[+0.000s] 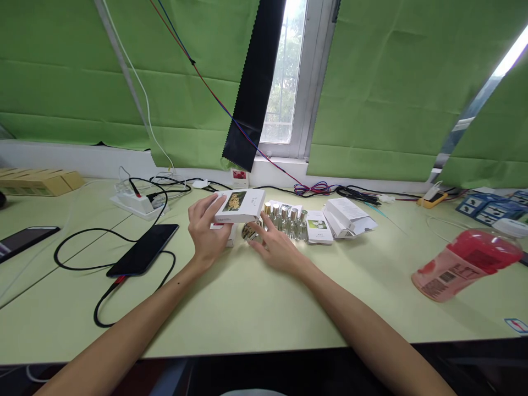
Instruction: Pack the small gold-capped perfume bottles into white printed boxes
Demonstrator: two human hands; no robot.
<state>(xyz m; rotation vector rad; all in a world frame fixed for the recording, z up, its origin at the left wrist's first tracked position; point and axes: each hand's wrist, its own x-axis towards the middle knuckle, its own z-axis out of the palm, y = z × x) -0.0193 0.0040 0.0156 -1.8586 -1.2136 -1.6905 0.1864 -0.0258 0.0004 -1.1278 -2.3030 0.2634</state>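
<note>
My left hand (207, 229) is closed round the left end of a white box (240, 204) with a yellow picture, held tilted above the table. Under it, partly hidden, another small white box (229, 236) rests on the table. Fingers spread, my right hand (275, 245) reaches to the box's right end and over a shiny round item (249, 231); whether it grips either one is unclear. Several small glass bottles (292, 224) with gold and silver caps stand just behind my right hand. Beside them lie a flat white box (319, 227) and opened white packaging (348, 216).
A black phone (143, 250) with a cable lies at the left, near a white power strip (138, 203). Another phone (27, 240) and yellow boxes (41, 182) are farther left. At the right are a red drink bottle (462, 267) and blue boxes (490, 209). Cables run along the wall.
</note>
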